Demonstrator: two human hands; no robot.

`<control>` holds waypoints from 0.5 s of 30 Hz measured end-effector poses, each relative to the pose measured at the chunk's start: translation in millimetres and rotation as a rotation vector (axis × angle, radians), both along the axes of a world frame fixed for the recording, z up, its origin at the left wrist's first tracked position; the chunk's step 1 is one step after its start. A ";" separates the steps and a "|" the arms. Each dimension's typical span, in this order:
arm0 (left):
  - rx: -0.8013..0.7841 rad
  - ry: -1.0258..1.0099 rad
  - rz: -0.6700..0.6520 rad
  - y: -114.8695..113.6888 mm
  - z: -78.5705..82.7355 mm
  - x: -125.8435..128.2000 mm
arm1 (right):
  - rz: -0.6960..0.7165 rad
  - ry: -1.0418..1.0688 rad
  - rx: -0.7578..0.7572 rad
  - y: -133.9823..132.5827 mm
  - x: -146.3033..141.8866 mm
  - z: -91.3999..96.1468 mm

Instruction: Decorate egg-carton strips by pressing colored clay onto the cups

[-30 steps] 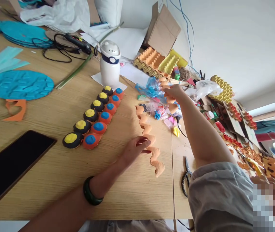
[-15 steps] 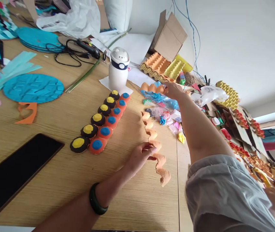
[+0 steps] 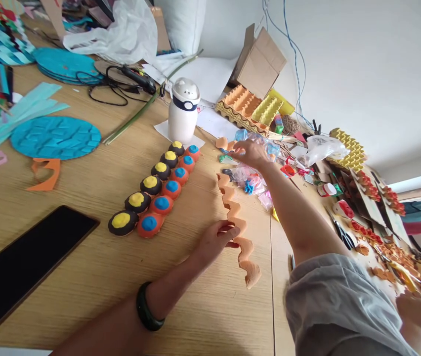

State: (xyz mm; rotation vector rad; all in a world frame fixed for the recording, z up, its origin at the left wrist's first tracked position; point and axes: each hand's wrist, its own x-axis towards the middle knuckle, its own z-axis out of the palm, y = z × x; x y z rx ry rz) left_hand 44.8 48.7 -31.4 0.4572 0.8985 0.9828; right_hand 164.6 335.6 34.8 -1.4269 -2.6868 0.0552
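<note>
Gently Support the Egg-Carton Strip Near Its Middle

Normally, thin moulded card needs only a light hold. I pinch the orange strip [image 3: 234, 209] near its middle between the thumb and fingers of my left hand [image 3: 216, 241]. The strip runs along the table [image 3: 103, 282], to the right of the black-and-yellow cups [image 3: 151, 184] and the red-and-blue cups [image 3: 171, 189], apart from both. Apply light pressure to a cup wall rather than a narrow neck; I judge the necks likeliest to crease or tear. Rest the wrist low for steadiness.

My right hand [image 3: 251, 154] reaches past the strip's far end, fingers bent, close to a second orange piece [image 3: 221, 143] beside the blue bag [image 3: 272, 148]. For sound handling, seat the fingertips on a firm bump and clear loose plastic first. Caution: film could snag the card.

View limits: I cannot tell whether my right fingers pinch the second piece or merely lie near it, and my hand covers part of it. The fingertips beneath the strip are hidden. A thin item [image 3: 292, 262] at my grey sleeve [image 3: 329, 291] is mostly covered and unidentifiable. At lower right, another person's hand [image 3: 414, 309] is blurred; what it does is unclear.
</note>
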 end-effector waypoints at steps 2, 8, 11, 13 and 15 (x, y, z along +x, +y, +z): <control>0.000 0.006 -0.003 0.2 0.6 -0.8 | 0.047 0.039 -0.043 -8.4 -6.0 -11.7; 0.055 0.007 -0.037 -0.6 1.3 -6.6 | -0.158 0.229 0.122 -22.1 -3.5 -19.5; 0.065 0.024 -0.059 -1.3 -2.2 -8.0 | -0.315 0.537 0.141 -46.8 14.3 -6.6; 0.077 0.039 -0.084 -1.7 -3.9 -8.5 | -0.372 0.945 -0.025 -77.7 28.3 -1.6; 0.105 0.050 -0.103 -2.1 -4.2 -9.0 | -0.417 1.226 -0.235 -117.9 40.3 -3.4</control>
